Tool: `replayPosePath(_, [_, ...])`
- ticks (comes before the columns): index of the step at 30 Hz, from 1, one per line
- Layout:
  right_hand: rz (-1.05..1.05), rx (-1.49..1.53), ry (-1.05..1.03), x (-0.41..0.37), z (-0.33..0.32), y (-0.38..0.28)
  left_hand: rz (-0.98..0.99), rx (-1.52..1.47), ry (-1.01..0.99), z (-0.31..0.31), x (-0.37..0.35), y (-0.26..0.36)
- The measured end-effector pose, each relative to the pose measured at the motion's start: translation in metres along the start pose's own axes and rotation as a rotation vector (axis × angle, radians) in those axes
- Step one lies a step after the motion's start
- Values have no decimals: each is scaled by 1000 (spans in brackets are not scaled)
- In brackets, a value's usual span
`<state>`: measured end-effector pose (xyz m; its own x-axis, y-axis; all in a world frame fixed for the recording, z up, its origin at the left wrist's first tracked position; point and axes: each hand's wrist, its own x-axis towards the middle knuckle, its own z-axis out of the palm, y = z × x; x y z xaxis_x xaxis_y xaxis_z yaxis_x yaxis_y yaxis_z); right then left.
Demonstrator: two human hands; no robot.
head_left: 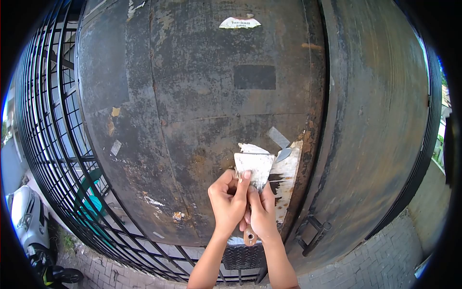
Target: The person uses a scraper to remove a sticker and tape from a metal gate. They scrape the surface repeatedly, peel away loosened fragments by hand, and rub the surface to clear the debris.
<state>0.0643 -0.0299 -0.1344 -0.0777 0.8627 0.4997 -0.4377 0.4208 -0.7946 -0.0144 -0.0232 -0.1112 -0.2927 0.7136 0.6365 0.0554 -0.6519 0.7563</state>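
A putty knife with a broad blade (pixel 255 166) smeared white and a wooden handle (pixel 250 237) is held upright in front of a dark metal gate. My right hand (pixel 261 212) is closed around its handle. My left hand (pixel 227 200) is closed at the blade's lower left, its thumb lying on the blade face and its other fingers curled, partly hidden. Behind the blade, a torn white paper remnant (pixel 287 178) clings to the gate, with a loose grey flap (pixel 284 154) at its top. A ragged paper edge shows just above the blade.
The rusty gate panel (pixel 192 96) carries a torn sticker (pixel 239 22) and grey tape pieces (pixel 278 137). A gate handle (pixel 313 236) sticks out at lower right. Black bars (pixel 53 111) stand at left, with a parked car (pixel 29 216) beyond. Paving (pixel 356 269) lies below.
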Motion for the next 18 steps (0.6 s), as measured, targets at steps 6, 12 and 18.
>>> replayPosePath(6, [15,-32,-1,-18,-7,19,-59,2,3,-8,-22,-21])
replayPosePath(12, [10,-30,21,-16,-4,17,-64,-1,6,-7,-20,-17])
replayPosePath(18, [55,46,18,-19,-1,13,-86,-1,-26,-10,-17,-14])
